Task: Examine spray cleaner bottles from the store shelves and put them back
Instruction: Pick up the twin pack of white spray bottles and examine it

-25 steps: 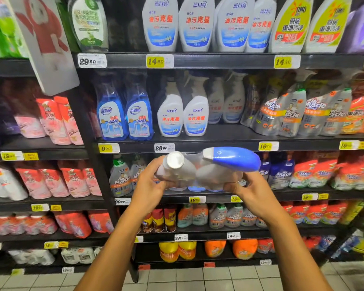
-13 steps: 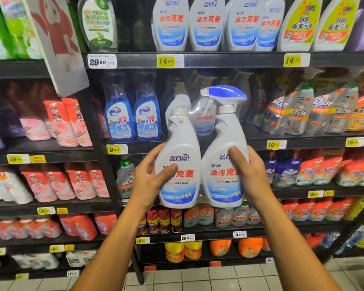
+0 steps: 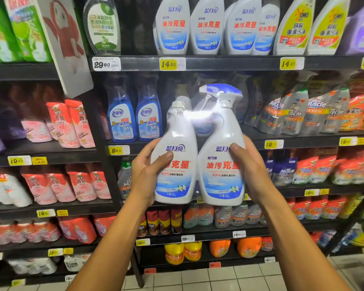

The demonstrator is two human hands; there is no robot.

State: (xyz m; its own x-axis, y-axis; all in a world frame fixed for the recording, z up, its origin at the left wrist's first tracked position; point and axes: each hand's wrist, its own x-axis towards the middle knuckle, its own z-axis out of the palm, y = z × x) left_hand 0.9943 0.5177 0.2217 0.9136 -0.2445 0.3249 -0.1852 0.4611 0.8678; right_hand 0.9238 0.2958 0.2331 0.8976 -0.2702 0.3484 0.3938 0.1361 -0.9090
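Observation:
A shrink-wrapped twin pack of white cleaner bottles (image 3: 200,156) stands upright in front of the shelves, labels with red and blue print facing me. The right bottle carries a blue spray trigger (image 3: 223,91); the left one has a plain cap (image 3: 178,105). My left hand (image 3: 146,175) grips the left bottle's side, thumb across its label. My right hand (image 3: 249,171) grips the right bottle's side, thumb on the label front.
Dark shelving (image 3: 219,64) with yellow price tags holds more of the same white bottles (image 3: 208,26) above, blue spray bottles (image 3: 135,120) at left, Mr Muscle refill pouches (image 3: 298,110) at right, pink pouches (image 3: 72,124) on the left rack. Tiled floor (image 3: 208,278) lies below.
The twin pack went from lying tipped with its top toward me to standing upright, labels facing me. Both hands keep their grip, and over the last half second the pack hardly moved.

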